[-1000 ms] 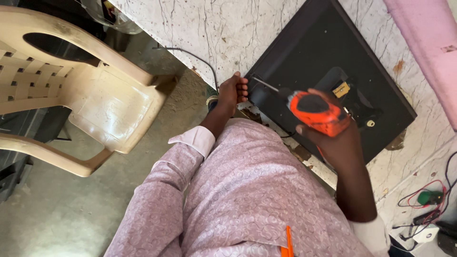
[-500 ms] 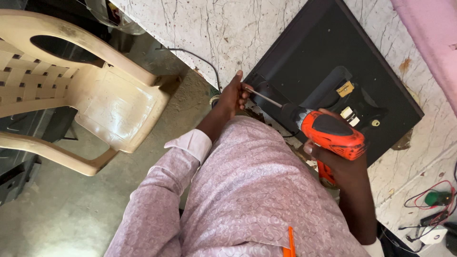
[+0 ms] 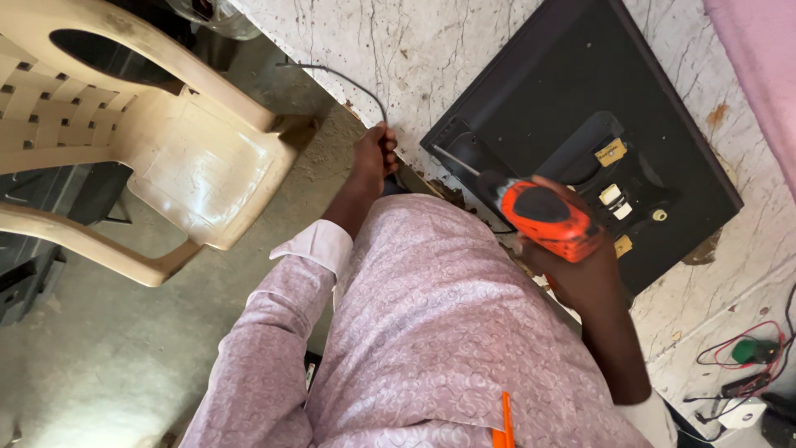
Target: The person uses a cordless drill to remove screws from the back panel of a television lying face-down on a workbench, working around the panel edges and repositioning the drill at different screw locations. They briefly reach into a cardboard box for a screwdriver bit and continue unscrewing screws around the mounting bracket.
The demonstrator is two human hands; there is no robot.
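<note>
Right hand (image 3: pixel 580 278) has a full closed grip round the handle of an orange drill (image 3: pixel 543 217), its long bit (image 3: pixel 454 160) pointing at the near left corner of a black panel (image 3: pixel 564 99) lying flat on the desk (image 3: pixel 431 50). Left hand (image 3: pixel 371 158) is curled shut at the desk edge just beside that corner, with a thin black cable (image 3: pixel 348 79) running up from it; can't tell if it's actually pinching the cable. Desk top is white marble-look stuff with dark veins, chipped and stained at the edge. A pink sheet (image 3: pixel 759 75) covers the far right corner, and red wires (image 3: pixel 742 353) lie well off to the right. Floor (image 3: pixel 99 357) is bare grey concrete, with a cream plastic chair (image 3: pixel 141 158) on the left. Compared with half a second back, the drill sits higher and its bit tip is now over the panel corner rather than by the left hand, which has slid a bit away from the panel along the edge.
</note>
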